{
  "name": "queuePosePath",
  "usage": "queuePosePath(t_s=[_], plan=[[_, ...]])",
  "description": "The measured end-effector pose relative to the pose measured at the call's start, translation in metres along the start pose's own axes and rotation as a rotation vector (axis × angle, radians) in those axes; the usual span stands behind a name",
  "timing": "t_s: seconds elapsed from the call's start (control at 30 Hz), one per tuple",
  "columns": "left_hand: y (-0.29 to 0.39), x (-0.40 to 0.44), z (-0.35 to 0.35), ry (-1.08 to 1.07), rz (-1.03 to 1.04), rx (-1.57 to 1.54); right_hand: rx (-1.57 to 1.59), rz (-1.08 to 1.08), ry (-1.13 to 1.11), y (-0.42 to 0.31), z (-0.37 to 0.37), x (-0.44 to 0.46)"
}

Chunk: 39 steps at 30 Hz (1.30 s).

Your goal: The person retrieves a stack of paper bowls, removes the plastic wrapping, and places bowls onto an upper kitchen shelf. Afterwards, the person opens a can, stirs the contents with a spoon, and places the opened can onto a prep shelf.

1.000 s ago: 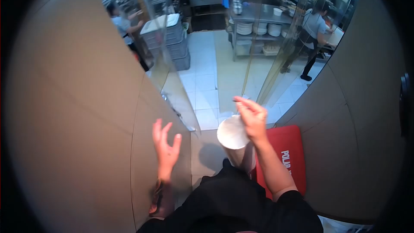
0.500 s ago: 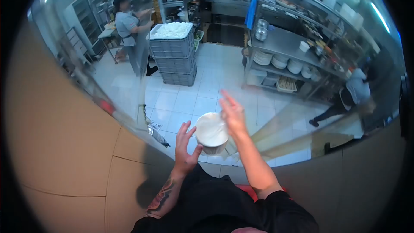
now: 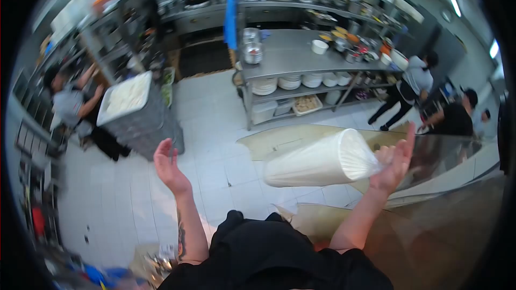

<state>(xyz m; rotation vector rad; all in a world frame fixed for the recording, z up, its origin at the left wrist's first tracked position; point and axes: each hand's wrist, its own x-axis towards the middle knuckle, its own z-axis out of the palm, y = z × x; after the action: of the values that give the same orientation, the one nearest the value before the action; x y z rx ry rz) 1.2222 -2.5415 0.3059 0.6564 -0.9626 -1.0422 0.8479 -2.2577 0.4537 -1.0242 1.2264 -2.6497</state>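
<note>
A long white cylindrical bundle in clear plastic [image 3: 309, 162] hangs nearly sideways in front of me, its gathered end at the right. My right hand [image 3: 393, 164] is closed on that gathered plastic, with the index finger pointing up. Nothing touches my left hand [image 3: 172, 167], which is raised at the left with its fingers apart. Yellowish plastic strips [image 3: 285, 138] of a curtain lie behind and below the bundle.
Stacked grey crates [image 3: 148, 123] topped with white contents stand at the left, beside a person [image 3: 72, 102]. A steel table [image 3: 293, 53] with plates underneath is ahead. Two people [image 3: 416, 78], [image 3: 457, 118] are at the right. White floor tiles [image 3: 215, 193] lie between.
The view has moved through the curtain into the kitchen. The bundle has swung from upright to nearly sideways and rightwards with my right hand. My left hand has moved away from it.
</note>
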Motion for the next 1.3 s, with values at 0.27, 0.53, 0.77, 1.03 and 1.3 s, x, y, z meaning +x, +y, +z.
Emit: queuePosePath(t_s=[0.27,0.53,0.77,1.03,1.3], plan=[[-0.134,-0.006,0.204,-0.994,-0.081,0.179,-0.479,-0.512,0.389,0.007,-0.049,0.093],[-0.254,-0.030,0.325,-1.255,-0.162,0.352,-0.640,-0.074,0.569,0.103,-0.235,0.234],[-0.327,-0.007,0.439,-1.232,-0.336,0.354,-0.666,0.098,0.398,0.203,-0.254,0.346],[-0.410,0.008,0.649,-1.639,0.046,0.153,-0.425,-0.339,0.047,0.224,-0.139,0.490],[-0.466,0.098,0.840,-1.104,0.022,-0.177,-0.379,-0.300,-0.088,0.350,-0.046,0.681]])
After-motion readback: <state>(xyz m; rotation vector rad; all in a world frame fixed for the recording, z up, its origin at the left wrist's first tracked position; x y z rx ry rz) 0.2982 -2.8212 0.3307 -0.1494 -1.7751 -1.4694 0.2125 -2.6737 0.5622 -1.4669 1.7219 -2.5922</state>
